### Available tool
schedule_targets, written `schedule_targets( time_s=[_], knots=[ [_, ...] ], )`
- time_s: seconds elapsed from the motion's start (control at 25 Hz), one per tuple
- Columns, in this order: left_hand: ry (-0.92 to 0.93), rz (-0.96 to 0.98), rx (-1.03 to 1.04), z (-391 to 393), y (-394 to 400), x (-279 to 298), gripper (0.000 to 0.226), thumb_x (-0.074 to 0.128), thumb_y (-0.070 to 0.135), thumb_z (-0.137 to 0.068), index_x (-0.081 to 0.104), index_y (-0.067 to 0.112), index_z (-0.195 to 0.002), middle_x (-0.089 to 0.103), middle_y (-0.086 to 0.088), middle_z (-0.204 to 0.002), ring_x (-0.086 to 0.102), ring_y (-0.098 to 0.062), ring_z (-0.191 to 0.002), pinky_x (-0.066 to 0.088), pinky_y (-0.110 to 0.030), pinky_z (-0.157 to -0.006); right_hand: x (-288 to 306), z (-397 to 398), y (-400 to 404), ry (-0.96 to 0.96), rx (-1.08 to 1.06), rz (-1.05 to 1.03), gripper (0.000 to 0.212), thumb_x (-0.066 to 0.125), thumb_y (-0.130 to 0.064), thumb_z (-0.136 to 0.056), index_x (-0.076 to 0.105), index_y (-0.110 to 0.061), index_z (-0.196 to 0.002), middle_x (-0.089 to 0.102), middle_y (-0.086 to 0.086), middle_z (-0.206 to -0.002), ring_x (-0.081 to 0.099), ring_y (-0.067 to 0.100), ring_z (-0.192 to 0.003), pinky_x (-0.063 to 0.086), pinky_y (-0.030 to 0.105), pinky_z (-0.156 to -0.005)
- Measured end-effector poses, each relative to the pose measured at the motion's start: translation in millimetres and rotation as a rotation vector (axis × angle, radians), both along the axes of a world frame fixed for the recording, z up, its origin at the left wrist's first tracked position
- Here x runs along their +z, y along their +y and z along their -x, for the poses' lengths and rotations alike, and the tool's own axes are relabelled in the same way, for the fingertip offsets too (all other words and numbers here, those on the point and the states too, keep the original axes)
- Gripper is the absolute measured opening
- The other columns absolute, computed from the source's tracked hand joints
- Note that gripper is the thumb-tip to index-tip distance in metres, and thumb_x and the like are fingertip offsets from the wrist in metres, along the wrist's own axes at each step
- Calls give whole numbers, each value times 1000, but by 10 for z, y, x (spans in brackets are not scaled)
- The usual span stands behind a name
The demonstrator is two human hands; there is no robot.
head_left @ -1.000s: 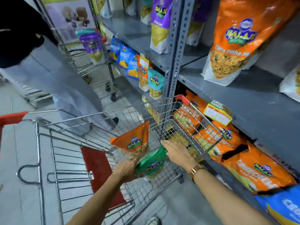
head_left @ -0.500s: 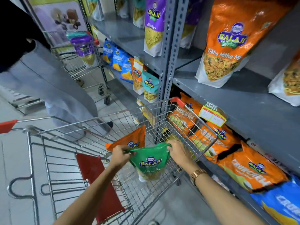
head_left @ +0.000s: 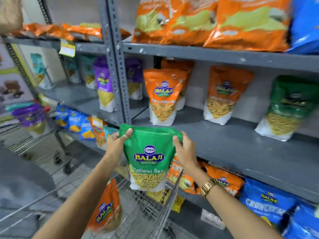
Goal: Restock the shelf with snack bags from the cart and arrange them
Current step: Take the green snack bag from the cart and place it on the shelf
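A green Balaji snack bag (head_left: 148, 157) hangs upright in front of the grey middle shelf (head_left: 233, 144). My left hand (head_left: 117, 144) grips its top left corner and my right hand (head_left: 184, 150) grips its top right corner. Below the bag is the wire cart (head_left: 155, 204), with an orange snack bag (head_left: 107, 207) standing inside it. On the middle shelf stand two orange bags (head_left: 162, 97) (head_left: 222, 95) and a green bag (head_left: 286, 107), with bare shelf between them.
A purple bag (head_left: 104, 87) stands on the shelf section to the left of the grey upright post (head_left: 117, 66). Large orange bags (head_left: 207, 19) fill the top shelf. Orange and blue bags (head_left: 269, 202) lie on the bottom shelf. A second cart (head_left: 31, 118) stands far left.
Both hands lifted the green bag out of the cart up to the height of the middle shelf. The view has tilted up toward the shelves. The orange bag stays in the cart.
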State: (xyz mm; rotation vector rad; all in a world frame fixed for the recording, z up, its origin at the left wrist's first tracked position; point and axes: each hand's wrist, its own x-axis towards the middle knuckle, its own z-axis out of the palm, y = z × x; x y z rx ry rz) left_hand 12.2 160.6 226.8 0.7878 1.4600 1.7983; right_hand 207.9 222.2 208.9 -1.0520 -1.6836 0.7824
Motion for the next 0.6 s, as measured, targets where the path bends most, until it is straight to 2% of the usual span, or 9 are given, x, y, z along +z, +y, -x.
schedule_targets(
  time_s=[0.08,0.16,0.2,0.28,0.32,0.4,0.48,0.52,0.6],
  knots=[
    [1,-69,-56,-266,295,265,19,61,15,-83,61,12,-64,68,11,-45,63,-2,-45,54,-17,-48,289,-262,99,69,-118,-59,41,41,-51,-79,55,-14,-88,55,9,-63,50,26,-64,44,47,-63],
    [-24,-140,-130,-612,581,475,16,60,16,-84,63,12,-69,69,13,-47,64,0,-47,54,-16,-49,567,-582,144,98,-227,-97,20,51,-32,-88,50,-18,-73,46,0,-56,43,19,-57,38,43,-58],
    [-35,-169,-166,-813,724,559,13,59,16,-84,63,11,-72,68,15,-47,64,1,-48,53,-15,-49,677,-764,183,111,-278,-112,27,51,-24,-90,43,-21,-65,39,-3,-53,38,15,-54,34,41,-56],
    [-43,-198,-223,-1209,960,684,15,57,15,-86,61,13,-73,67,18,-46,63,3,-47,52,-12,-47,843,-1117,261,104,-356,-138,39,50,-19,-92,30,-23,-59,32,-2,-51,32,16,-50,29,38,-54],
    [-54,-206,-261,-1416,1070,741,17,55,16,-87,60,15,-71,67,17,-46,63,3,-47,52,-13,-46,900,-1307,302,80,-398,-152,39,49,-19,-92,29,-23,-59,32,-1,-51,32,18,-51,29,39,-54],
    [-52,-209,-334,-1803,1300,801,19,55,19,-88,60,16,-70,68,16,-47,64,0,-49,54,-16,-49,963,-1667,390,56,-462,-173,29,48,-18,-93,38,-19,-65,40,3,-54,38,21,-53,34,41,-57],
    [-39,-196,-378,-2192,1534,832,18,58,22,-86,61,16,-69,68,14,-48,64,-6,-53,55,-21,-55,979,-2047,500,63,-514,-188,16,47,-17,-93,50,-5,-82,56,18,-70,51,31,-67,41,45,-66],
    [-45,-195,-399,-2379,1634,849,19,58,21,-86,61,16,-68,68,14,-48,64,-6,-52,55,-21,-54,979,-2230,547,68,-540,-207,18,47,-16,-93,52,0,-88,60,24,-79,54,34,-74,43,47,-70],
    [-56,-204,-436,-2753,1793,903,18,56,18,-87,59,15,-69,67,13,-45,62,0,-46,53,-16,-46,981,-2579,658,74,-595,-249,22,48,-19,-92,53,2,-90,61,26,-83,55,36,-77,44,47,-71]
  ],
)
